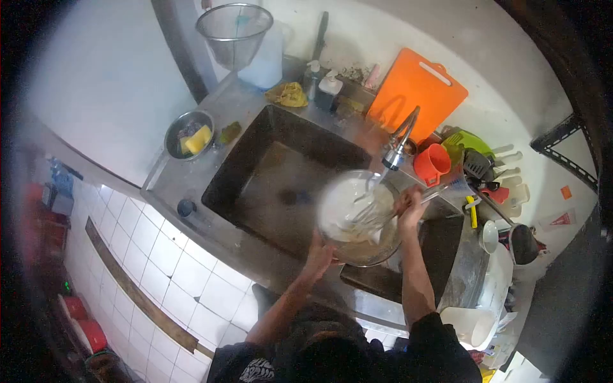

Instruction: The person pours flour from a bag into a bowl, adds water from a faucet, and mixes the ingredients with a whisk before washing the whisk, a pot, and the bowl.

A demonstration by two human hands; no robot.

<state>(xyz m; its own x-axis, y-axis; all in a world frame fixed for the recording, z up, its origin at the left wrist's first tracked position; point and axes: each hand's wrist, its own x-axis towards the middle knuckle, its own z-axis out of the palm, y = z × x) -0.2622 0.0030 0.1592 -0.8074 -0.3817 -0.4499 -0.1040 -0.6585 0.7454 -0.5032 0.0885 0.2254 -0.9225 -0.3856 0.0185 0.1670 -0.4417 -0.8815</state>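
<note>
A round metal bowl (378,256) is held over the sink, with whitish, foamy liquid (345,201) blurred inside it. My left hand (321,256) grips its lower left rim, fingers curled around the edge. On the right, my right hand (410,205) is closed around the handle of a wire whisk (365,217). The whisk's loops reach down into the bowl, and its handle end sticks out past my fist toward the right. Just above the bowl is the faucet (393,156), with a stream of water seeming to fall from it into the bowl.
A large sink basin (255,179) lies left, a smaller basin (440,246) right. An orange cutting board (418,92) and red mug (432,163) stand behind. A metal bowl with sponges (189,135) sits left, a strainer (234,32) above, and utensils (477,165) crowd the right.
</note>
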